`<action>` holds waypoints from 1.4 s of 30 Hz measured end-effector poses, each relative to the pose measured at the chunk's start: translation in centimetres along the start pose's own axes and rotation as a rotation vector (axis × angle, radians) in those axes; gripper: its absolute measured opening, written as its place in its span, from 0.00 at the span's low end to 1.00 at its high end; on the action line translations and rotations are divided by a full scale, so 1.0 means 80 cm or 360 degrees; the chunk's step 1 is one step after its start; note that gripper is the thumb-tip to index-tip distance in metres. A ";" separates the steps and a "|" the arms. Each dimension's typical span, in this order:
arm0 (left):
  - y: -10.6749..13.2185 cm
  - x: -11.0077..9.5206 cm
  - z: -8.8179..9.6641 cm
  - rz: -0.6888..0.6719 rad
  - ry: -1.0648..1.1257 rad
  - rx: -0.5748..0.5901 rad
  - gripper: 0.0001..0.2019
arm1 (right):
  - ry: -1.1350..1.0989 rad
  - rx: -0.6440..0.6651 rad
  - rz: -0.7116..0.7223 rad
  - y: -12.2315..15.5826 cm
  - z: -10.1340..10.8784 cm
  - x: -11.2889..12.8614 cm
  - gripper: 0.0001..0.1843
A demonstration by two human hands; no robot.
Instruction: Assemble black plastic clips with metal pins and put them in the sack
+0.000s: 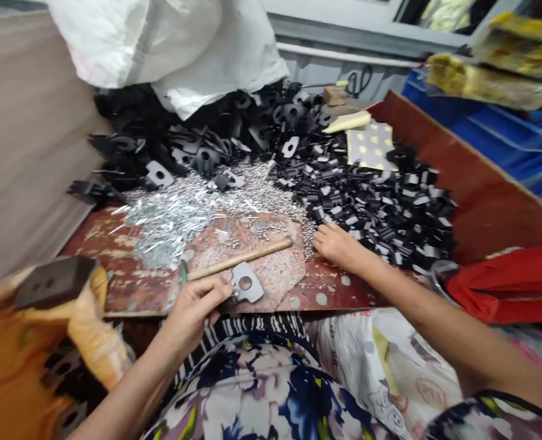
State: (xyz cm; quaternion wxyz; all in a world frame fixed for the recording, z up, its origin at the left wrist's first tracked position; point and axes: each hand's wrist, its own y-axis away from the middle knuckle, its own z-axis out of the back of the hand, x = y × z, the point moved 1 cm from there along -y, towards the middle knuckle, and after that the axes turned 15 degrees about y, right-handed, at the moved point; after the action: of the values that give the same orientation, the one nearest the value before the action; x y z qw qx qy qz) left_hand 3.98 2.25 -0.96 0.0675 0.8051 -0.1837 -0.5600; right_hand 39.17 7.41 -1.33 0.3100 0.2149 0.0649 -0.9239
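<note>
My left hand (201, 299) is closed at the table's front edge, pinching a flat grey metal plate (255, 292) with a round hole. The plate lies over the edge of a speckled stone slab (271, 269). Just beyond it, a hammer (247, 255) with a wooden handle rests on the slab. My right hand (335, 245) reaches to the rim of a heap of tiny shiny metal pieces (293, 208), beside a pile of small black clips (380, 208). Its fingers are bent together, and whatever they hold is hidden.
Silver pins (170, 217) are heaped on the left of the red worn table (124, 287). Black plates (206, 156) pile up behind, under a white sack (179, 43). A wooden board (463, 165) walls the right side. An orange bag (18, 366) stands at lower left.
</note>
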 end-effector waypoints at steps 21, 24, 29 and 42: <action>0.004 -0.003 0.021 -0.0088 0.0930 -0.0028 0.17 | -0.1637 -0.1117 -0.0376 -0.073 0.150 0.158 0.06; 0.007 -0.002 0.020 -0.0109 0.0934 -0.0006 0.14 | -0.1640 -0.1104 -0.0301 -0.094 0.152 0.178 0.05; 0.012 0.000 0.023 -0.0086 0.1032 0.0000 0.15 | -0.1550 -0.1084 -0.0328 -0.107 0.150 0.195 0.04; 0.016 0.015 0.022 -0.0103 0.1094 -0.0157 0.15 | -0.0631 -0.1113 -0.0085 -0.108 0.151 0.228 0.12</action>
State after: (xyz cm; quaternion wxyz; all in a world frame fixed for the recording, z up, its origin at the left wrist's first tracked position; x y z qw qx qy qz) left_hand 2.43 0.75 -2.27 0.1465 0.9478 -0.0973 -0.2661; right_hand 16.63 1.32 1.43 0.3469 -0.0877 0.3199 -0.8773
